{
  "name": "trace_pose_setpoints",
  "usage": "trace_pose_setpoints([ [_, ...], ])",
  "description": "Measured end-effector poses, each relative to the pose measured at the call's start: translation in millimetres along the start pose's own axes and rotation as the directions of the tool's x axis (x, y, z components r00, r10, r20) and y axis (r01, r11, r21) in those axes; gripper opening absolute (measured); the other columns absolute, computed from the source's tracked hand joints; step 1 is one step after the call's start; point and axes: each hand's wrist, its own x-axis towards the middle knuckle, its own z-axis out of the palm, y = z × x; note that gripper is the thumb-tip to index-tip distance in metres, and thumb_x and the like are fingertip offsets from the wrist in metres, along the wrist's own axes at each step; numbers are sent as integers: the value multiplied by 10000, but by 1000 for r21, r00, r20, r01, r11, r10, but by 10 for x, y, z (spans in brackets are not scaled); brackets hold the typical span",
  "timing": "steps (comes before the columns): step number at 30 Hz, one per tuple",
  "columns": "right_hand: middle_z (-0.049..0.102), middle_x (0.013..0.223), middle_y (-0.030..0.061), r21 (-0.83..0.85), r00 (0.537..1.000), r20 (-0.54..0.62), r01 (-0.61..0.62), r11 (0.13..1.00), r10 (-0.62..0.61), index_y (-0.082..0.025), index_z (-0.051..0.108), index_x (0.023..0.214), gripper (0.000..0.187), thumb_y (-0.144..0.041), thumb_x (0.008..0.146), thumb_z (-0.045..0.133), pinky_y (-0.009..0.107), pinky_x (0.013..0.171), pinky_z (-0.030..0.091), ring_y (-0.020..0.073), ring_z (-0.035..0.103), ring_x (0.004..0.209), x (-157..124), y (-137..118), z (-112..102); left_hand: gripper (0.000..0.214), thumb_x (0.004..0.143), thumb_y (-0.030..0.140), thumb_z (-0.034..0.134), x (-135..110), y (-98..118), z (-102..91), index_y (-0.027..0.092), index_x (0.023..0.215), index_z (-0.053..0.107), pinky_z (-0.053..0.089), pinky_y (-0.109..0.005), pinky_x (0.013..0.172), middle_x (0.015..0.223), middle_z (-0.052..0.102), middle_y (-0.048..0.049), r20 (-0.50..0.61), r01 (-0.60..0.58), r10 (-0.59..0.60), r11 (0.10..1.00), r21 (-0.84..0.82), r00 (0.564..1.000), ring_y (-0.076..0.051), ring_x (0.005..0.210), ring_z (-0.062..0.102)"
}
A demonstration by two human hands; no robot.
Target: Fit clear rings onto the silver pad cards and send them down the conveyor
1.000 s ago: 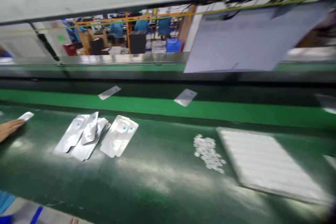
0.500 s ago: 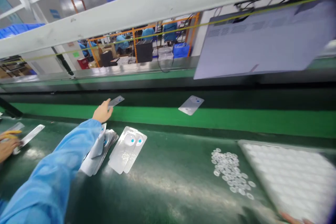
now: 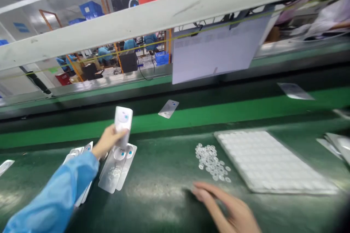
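Observation:
My left hand [image 3: 108, 140], in a blue sleeve, grips a pale phone-back-shaped panel [image 3: 124, 118] with a rounded outline and a blue dot. The panel stands tilted above two overlapping silver panels [image 3: 115, 173] on the green bench; small clear pieces lie on them. Beside the left forearm is a stack of similar panels [image 3: 73, 154], partly hidden by the sleeve. My right hand [image 3: 229, 207] is over the bench, thumb and forefinger tips together; whatever they may hold cannot be made out. Just beyond it lies a loose pile of small translucent rings [image 3: 212, 162].
A white tray with rows of pockets [image 3: 273, 162] lies to the right, with more panels [image 3: 339, 145] past it. Single panels lie on the bright green belt [image 3: 202, 114], behind the bench. A white sheet [image 3: 213, 52] hangs below the overhead beam [image 3: 153, 18].
My left hand has picked up a panel from the belt and brought it nearer, over the two overlapping panels. My right hand has come from the tray's edge toward the rings. The view has swung right.

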Motion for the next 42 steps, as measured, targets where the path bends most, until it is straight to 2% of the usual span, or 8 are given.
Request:
trace_pose_setpoints([
  [4, 709, 735, 55, 233, 886, 463, -125, 964, 3, -200, 682, 913, 443, -625, 968, 570, 284, 524, 547, 182, 669, 551, 486, -310, 573, 486, 776, 548, 818, -886, -120, 843, 128, 997, 715, 567, -384, 884, 989, 776, -119, 283, 85, 24, 927, -366, 959, -264, 939, 722],
  [8, 555, 588, -22, 235, 800, 599, -171, 957, -4, -193, 547, 759, 518, -638, 1011, 467, 215, 442, 372, 98, 483, 434, 537, -171, 697, 371, 815, 425, 809, -1231, -230, 1071, 146, 1033, 697, 536, -373, 944, 1039, 766, -95, 276, 154, -7, 843, -515, 961, -246, 997, 704],
  [13, 364, 526, -54, 132, 915, 389, 55, 990, -102, -203, 435, 601, 498, -445, 1022, 545, 228, 444, 247, 87, 327, 470, 392, -110, 630, 444, 817, 406, 810, -1202, -305, 1027, 151, 1160, 689, 537, -405, 991, 1182, 744, -133, 300, 176, 4, 802, -571, 954, -279, 1100, 698],
  [16, 500, 616, -27, 118, 959, 183, 197, 973, -216, -203, 638, 777, 250, -342, 984, 640, 240, 465, 324, 107, 403, 501, 385, -122, 632, 427, 746, 377, 861, -1250, -363, 1077, 143, 1061, 695, 574, -372, 868, 1054, 757, -117, 398, 276, -29, 766, -581, 917, -250, 920, 723],
  [18, 579, 718, 4, 99, 937, 161, 297, 950, -309, -216, 720, 966, 92, -280, 981, 657, 250, 509, 391, 126, 468, 555, 390, -123, 644, 450, 684, 365, 895, -1298, -401, 1115, 149, 1015, 679, 565, -322, 777, 969, 743, -81, 361, 302, -103, 778, -551, 927, -217, 838, 697],
  [22, 542, 704, -11, 98, 894, 247, 361, 928, -374, -226, 734, 1036, 142, -189, 1013, 599, 230, 526, 421, 118, 485, 562, 372, -125, 667, 385, 791, 475, 803, -1336, -386, 1139, 141, 931, 673, 511, -263, 702, 857, 684, -39, 238, 241, -135, 831, -501, 962, -170, 771, 618],
  [37, 606, 745, 4, 39, 871, 162, 464, 885, -464, -173, 666, 1125, 211, -63, 945, 652, 238, 537, 470, 118, 557, 594, 263, -194, 677, 349, 865, 379, 679, -1306, -242, 1071, 157, 647, 522, 314, -221, 519, 591, 434, 35, 398, 270, -47, 807, -526, 916, -91, 553, 371],
  [42, 664, 846, 45, -73, 865, 169, 488, 870, -472, -178, 666, 1190, 262, -49, 965, 623, 265, 579, 508, 141, 615, 667, 267, -170, 666, 312, 906, 385, 672, -1322, -170, 1076, 149, 722, 582, 383, -221, 565, 656, 521, 19, 383, 235, -26, 827, -510, 923, -107, 602, 438],
])
